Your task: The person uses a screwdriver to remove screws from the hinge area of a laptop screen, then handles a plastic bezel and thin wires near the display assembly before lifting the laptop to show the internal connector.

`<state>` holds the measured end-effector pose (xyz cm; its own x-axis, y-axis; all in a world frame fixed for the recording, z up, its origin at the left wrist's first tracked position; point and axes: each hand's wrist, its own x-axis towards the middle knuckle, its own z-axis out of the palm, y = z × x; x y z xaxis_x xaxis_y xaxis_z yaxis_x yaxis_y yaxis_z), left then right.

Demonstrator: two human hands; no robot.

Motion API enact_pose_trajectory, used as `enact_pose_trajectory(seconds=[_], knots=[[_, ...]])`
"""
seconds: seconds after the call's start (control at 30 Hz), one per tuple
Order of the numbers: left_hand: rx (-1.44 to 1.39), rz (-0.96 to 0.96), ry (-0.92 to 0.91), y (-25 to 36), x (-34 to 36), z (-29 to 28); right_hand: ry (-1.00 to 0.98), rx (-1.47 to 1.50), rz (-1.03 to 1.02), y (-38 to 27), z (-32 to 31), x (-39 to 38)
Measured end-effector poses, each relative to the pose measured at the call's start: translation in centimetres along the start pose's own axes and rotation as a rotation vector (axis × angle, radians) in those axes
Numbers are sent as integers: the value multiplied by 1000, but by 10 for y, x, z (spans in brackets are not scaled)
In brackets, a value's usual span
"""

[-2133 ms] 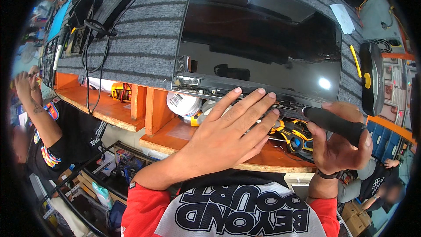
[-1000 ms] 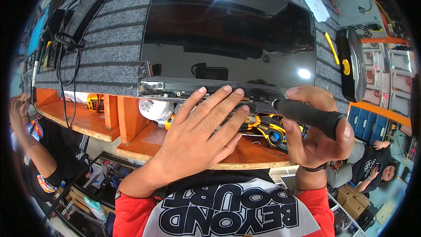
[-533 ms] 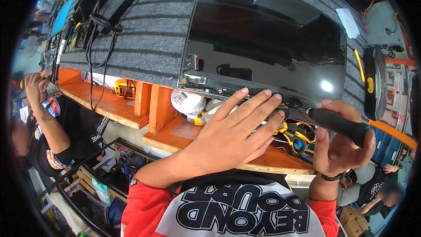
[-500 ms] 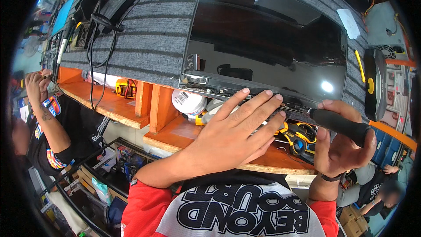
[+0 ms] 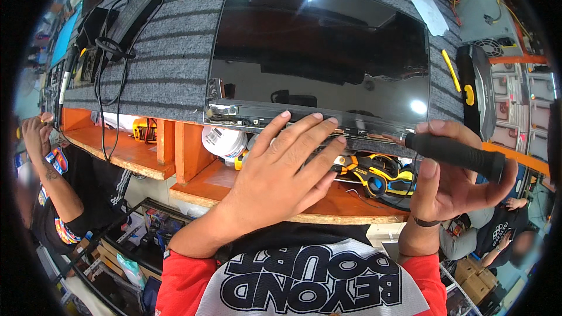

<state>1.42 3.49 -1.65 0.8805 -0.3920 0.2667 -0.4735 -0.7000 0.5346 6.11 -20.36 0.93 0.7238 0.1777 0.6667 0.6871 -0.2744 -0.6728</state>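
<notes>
- Display panel point(image 5: 322, 52): glossy, flat rectangle, face-up on striped, fibrous grey mat point(image 5: 175, 64); long axis left to right.
- Left hand point(image 5: 284, 169): fingers spread across panel's near edge, grasping nothing.
- Right hand point(image 5: 448, 190): grasps black, cylindrical tool handle point(image 5: 453, 151), pointing left.

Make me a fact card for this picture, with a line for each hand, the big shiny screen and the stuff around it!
Screen: dark, glossy, lying on a grey striped mat
Left hand: fingers spread across the screen's near edge
Right hand: gripping a black-handled tool
Right side: yellow stick, white paper
Left side: black power adapter, cables
Below: orange shelf, yellow-and-black tool
</notes>
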Motion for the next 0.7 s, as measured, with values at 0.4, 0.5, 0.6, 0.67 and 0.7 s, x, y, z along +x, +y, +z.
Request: enact_pose_trajectory(seconds=[0.4,0.5,0.6,0.67,0.7], knots=[[67,23,64,8,8,-6,50,-24,-94,7,-16,-1],[84,42,73,9,8,-8,45,4,-129,10,-18,0],[55,44,90,7,6,-9,9,3,-165,11,-20,1],[19,39,103,5,5,-8,-2,6,-176,10,-20,1],[-1,37,109,4,5,-7,2,13,-176,10,-20,0]])
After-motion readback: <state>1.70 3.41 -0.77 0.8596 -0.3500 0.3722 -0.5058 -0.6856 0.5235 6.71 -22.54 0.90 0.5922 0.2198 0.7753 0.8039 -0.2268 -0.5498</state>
